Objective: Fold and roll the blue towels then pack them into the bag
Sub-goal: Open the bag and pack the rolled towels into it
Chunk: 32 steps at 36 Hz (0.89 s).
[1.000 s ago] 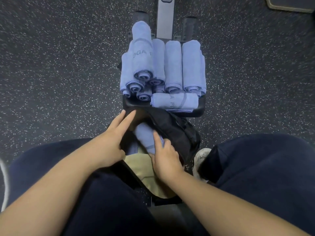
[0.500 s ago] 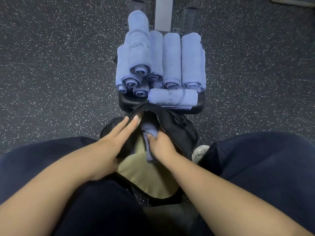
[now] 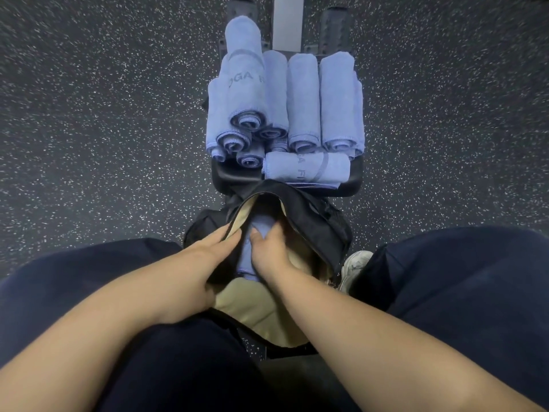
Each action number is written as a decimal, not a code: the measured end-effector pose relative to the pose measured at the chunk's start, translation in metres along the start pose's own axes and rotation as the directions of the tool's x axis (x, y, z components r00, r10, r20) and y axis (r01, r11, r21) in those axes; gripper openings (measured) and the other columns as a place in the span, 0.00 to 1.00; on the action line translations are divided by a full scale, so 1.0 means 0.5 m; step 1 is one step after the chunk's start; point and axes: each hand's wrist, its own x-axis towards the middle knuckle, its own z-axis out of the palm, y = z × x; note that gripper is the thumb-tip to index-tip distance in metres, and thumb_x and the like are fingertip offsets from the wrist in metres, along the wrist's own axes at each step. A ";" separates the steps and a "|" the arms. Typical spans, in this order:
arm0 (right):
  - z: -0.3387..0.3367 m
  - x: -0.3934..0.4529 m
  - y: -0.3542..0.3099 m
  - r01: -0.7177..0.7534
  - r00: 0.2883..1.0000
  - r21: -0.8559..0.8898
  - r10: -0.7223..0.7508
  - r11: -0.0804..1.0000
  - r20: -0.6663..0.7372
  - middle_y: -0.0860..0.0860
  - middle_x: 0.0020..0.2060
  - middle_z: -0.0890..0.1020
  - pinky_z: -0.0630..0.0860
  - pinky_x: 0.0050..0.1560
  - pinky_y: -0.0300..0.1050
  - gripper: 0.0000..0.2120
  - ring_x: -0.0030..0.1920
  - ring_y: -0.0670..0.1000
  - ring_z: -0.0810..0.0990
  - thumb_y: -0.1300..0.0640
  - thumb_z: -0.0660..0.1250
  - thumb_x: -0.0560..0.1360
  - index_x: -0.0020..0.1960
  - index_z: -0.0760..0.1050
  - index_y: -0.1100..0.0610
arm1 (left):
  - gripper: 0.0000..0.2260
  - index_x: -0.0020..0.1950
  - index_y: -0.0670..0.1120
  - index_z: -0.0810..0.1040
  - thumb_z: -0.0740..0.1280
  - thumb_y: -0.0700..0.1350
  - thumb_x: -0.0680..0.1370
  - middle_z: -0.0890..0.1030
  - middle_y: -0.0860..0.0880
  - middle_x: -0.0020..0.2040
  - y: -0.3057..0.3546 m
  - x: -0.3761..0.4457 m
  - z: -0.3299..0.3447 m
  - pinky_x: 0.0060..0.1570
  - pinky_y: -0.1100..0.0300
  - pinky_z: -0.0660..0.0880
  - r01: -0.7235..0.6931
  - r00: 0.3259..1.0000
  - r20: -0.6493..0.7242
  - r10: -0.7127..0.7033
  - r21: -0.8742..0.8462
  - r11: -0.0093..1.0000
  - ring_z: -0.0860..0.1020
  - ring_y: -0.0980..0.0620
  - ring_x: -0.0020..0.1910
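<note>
A black bag [image 3: 318,224] with a tan lining stands open between my knees. A rolled blue towel [image 3: 248,254] lies inside its mouth. My right hand [image 3: 269,251] grips this towel, fingers curled over its far end, deep in the bag. My left hand [image 3: 208,254] lies with straight fingers on the bag's left rim, holding the opening apart. Several rolled blue towels [image 3: 303,99] are stacked on the black bench pad [image 3: 234,176] just beyond the bag. One more rolled towel [image 3: 307,169] lies crosswise at the pad's near edge.
The dark speckled floor [image 3: 104,129] spreads on both sides of the bench. My legs in dark trousers flank the bag. A white shoe [image 3: 353,266] shows beside the bag's right side. The bench's grey post [image 3: 286,22] and black handles stand behind the towel stack.
My right hand has pushed the rolled towel further down into the bag. The bag's mouth gapes wider and shows more tan lining. My left hand stays on the left rim.
</note>
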 end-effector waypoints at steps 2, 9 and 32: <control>0.007 -0.003 0.007 0.007 1.000 -0.017 -0.007 1.000 0.013 0.62 0.73 0.59 0.55 0.69 0.42 0.32 0.73 0.58 0.59 0.56 0.62 0.80 0.76 0.49 0.63 | 0.45 0.65 0.60 0.31 0.65 0.33 0.74 0.31 0.73 0.59 0.000 -0.002 0.000 0.54 0.87 0.38 0.016 0.998 -0.054 -0.017 -0.032 0.999 0.31 0.87 0.53; 0.002 -0.031 0.076 -0.118 0.983 -0.217 0.145 0.969 0.115 0.61 0.73 0.57 0.61 0.71 0.48 0.31 0.72 0.58 0.62 0.60 0.60 0.79 0.76 0.47 0.61 | 0.49 0.66 0.67 0.37 0.65 0.28 0.69 0.35 0.63 0.76 0.005 -0.010 -0.009 0.53 0.62 0.73 0.051 0.952 -0.286 -0.109 -0.203 0.978 0.72 0.46 0.64; -0.059 -0.048 0.051 0.116 0.960 -0.747 0.119 0.654 0.253 0.57 0.75 0.57 0.56 0.70 0.49 0.29 0.74 0.58 0.57 0.43 0.50 0.82 0.78 0.47 0.53 | 0.50 0.72 0.62 0.37 0.67 0.30 0.70 0.34 0.66 0.75 -0.023 0.000 -0.007 0.61 0.57 0.68 0.095 0.936 -0.318 -0.149 -0.178 0.979 0.70 0.40 0.66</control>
